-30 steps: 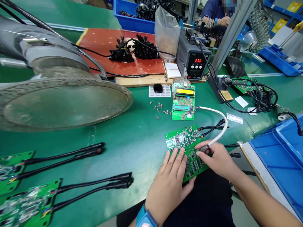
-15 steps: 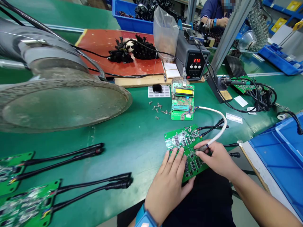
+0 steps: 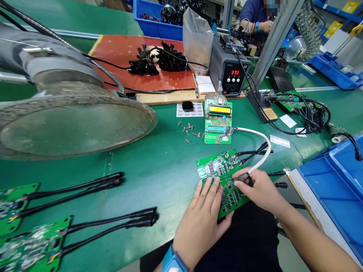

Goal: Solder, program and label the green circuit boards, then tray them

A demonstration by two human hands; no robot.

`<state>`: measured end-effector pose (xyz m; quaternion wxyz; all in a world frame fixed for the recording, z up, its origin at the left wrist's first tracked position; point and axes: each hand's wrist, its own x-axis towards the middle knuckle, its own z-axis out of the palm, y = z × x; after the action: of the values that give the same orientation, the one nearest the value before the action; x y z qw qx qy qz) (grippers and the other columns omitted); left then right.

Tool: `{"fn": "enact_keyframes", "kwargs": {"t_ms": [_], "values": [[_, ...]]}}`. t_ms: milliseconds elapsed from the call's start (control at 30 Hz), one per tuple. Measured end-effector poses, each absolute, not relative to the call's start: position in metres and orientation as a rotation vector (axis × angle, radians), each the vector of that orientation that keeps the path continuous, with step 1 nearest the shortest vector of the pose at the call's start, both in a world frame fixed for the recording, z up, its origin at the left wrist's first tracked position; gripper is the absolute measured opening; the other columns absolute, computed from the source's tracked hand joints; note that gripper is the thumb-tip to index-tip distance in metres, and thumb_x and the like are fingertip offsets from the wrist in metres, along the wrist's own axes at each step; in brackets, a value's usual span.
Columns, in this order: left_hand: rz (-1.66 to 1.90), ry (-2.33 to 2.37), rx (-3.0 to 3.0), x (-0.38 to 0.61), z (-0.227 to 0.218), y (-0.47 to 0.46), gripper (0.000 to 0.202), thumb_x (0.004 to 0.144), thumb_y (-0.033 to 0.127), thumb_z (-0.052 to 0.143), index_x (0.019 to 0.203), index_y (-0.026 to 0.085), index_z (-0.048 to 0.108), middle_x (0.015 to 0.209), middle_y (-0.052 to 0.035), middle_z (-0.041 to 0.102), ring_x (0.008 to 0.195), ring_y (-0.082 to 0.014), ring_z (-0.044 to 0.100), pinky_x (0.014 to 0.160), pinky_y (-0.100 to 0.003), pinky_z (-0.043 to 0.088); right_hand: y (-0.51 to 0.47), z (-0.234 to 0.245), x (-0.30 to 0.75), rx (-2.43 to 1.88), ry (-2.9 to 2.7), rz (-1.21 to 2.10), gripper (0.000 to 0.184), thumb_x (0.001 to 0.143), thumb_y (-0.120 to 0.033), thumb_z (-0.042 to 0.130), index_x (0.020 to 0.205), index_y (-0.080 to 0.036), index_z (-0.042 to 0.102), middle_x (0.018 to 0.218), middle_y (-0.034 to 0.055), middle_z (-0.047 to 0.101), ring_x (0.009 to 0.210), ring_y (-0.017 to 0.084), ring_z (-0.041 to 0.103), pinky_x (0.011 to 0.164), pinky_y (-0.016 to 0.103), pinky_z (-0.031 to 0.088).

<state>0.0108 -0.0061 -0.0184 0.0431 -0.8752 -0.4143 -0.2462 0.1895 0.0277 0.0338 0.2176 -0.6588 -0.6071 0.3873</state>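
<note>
Under my left hand [image 3: 202,215] lies the nearer green circuit board [image 3: 234,196], partly covered by my outstretched fingers; the thumb is at its near edge. My right hand [image 3: 259,189] pinches the connector end [image 3: 242,177] of a white sleeved cable [image 3: 265,151] and presses it at the board's upper edge. Just behind sits a second circuit board [image 3: 218,164] with a digit display and black leads. The cable runs back to a programmer board [image 3: 218,121] with a lit yellow screen and a teal socket. The connector's tip is hidden by my fingers.
A wide fume extraction hood [image 3: 76,124] takes up the left. Two circuit boards with black leads [image 3: 34,241] lie at lower left. Small screws [image 3: 187,130] are scattered near the programmer. Behind stand a soldering station [image 3: 231,71] and a blue bin [image 3: 159,22]; a person sits beyond.
The whole view has shifted very slightly. Both hands, the boards and the cable keep the same positions relative to one another.
</note>
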Motion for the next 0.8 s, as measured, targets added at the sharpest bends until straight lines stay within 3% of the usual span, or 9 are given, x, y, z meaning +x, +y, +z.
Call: {"fn": "enact_keyframes", "kwargs": {"t_ms": [800], "values": [[-0.759, -1.271, -2.677, 0.0104, -0.0190, -0.0066, 0.047, 0.080, 0.037, 0.055, 0.113, 0.004, 0.054, 0.126, -0.0209, 0.055, 0.119, -0.0347, 0.049, 0.093, -0.051, 0.048, 0.0280, 0.0314, 0.1896, -1.824, -1.675, 1.069, 0.017, 0.074, -0.025, 0.058, 0.087, -0.020, 0.068, 0.070, 0.0003, 0.061, 0.065, 0.013, 0.054, 0.060, 0.025, 0.043]]}}
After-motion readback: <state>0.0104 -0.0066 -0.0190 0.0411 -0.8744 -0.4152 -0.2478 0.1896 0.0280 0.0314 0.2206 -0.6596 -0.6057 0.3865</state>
